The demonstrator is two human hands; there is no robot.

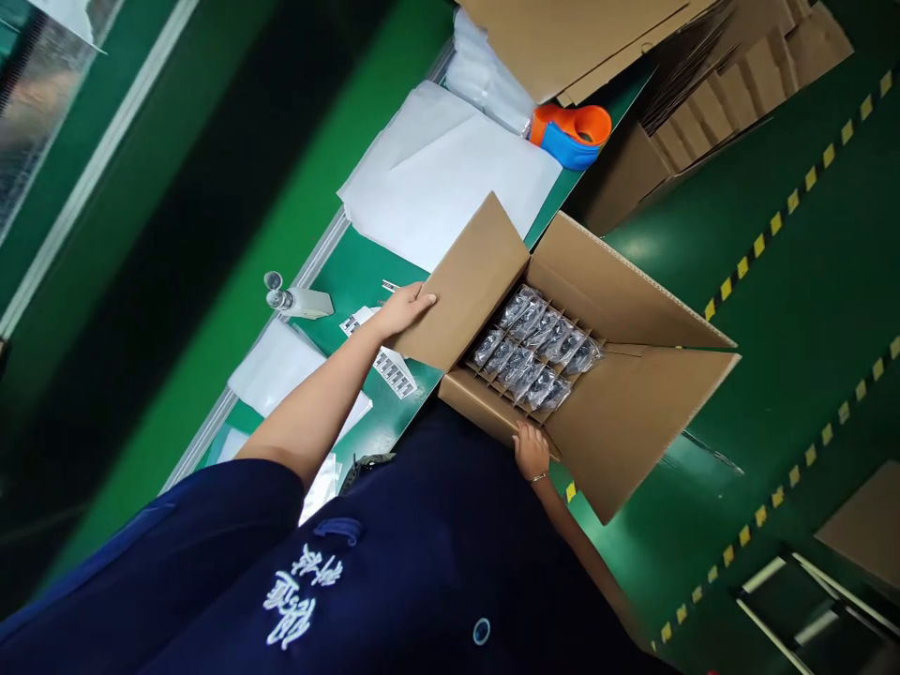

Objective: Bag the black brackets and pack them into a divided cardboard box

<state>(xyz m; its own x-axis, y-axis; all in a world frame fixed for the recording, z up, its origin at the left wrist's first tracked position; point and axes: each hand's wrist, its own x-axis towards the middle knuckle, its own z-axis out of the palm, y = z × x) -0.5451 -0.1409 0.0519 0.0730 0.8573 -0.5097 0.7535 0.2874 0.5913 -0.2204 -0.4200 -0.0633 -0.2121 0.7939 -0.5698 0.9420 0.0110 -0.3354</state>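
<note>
An open cardboard box (633,412) is in front of my body with its flaps spread out. Inside, a cardboard divider grid holds several dark parts wrapped in clear plastic bags (531,342). My left hand (406,311) grips the edge of the left flap (468,291), thumb on its inner face and the other fingers hidden behind it. At the box's near side, the fingers of my right hand (532,452) curl over the edge of the cardboard.
On the green table (358,258) lie white sheets (457,169), printed label sheets (395,372) and a bottle (302,300). An orange and blue tape dispenser (573,136) is near flat cardboard (591,37). Folded cartons (731,103) stand beyond; yellow-black tape (766,239) marks the floor.
</note>
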